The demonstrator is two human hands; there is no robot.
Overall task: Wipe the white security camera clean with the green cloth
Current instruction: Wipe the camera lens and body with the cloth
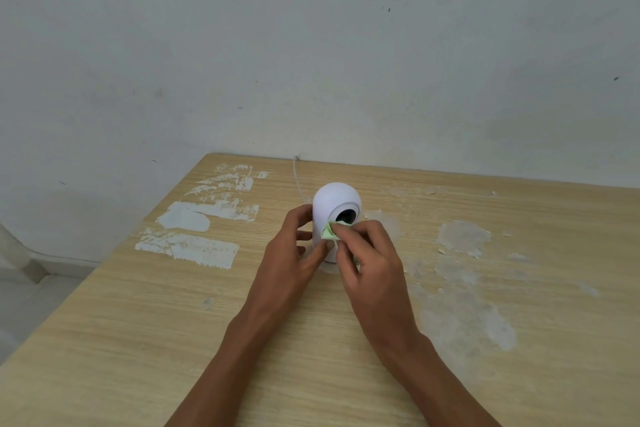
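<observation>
The white security camera [336,208] stood upright on the wooden table [138,322], near its far edge, with its dark lens [346,216] facing the wearer and a thin white cable [297,177] running behind it toward the wall [311,45]. The left hand [294,253] reached in from below, forearm angled up and to the right, its fingers curled around the left side of the camera body and its thumb pressed against the front lower part. The right hand [367,253] came in from the lower right, wrist bent, fingers pinched narrowly on the bunched green cloth [330,231], which touched the camera just below and left of the lens
</observation>
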